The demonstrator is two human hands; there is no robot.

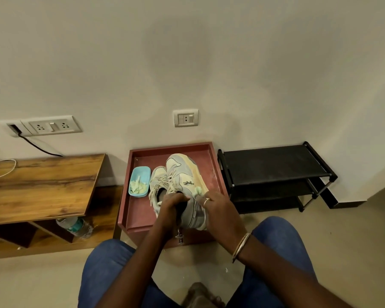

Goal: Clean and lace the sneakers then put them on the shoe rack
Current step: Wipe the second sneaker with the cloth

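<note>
**Cleaning step, head view.** The grey-and-cream, suede-like sneaker with a small dark horse emblem [187, 182] is being held tipped on its edge, its pale yellow sole turned toward the right hand's side. The left hand [172, 202] is gripping the sneaker's collar, fingers curled over the opening, and is bracing it. The right hand [218, 207], wearing a ring and a metal bangle [241, 245], is pinching a small pale green wad of cloth [198, 191] and pressing it to the sneaker's side, just beyond its fingertips.

The matching second sneaker [158, 182] is lying just left of the left hand, touching the first, with its cream laces sprawling loose. Both are sitting in a shallow reddish-brown square tray [138, 210] that is reaching out ahead of both hands. Inside the tray, left of the left hand, a light blue plastic tub [141, 172] is holding more pale green scraps. Right of the right hand, just beside the tray, a black metal-framed shoe rack [273, 163] is standing against the wall. Well left of the left hand, a brown wooden desk [42, 183] is sheltering a clear plastic bottle [76, 226].

**Technique.** The step in hand appears to be wiping the upper. Lacing and racking are not yet done. The left grip should be holding firm so the sneaker is not sliding. Strokes are probably best kept short, following the seam above the sole, with the cloth being turned to a fresh face. Too wet a cloth is likely to mark the soft upper.
</note>
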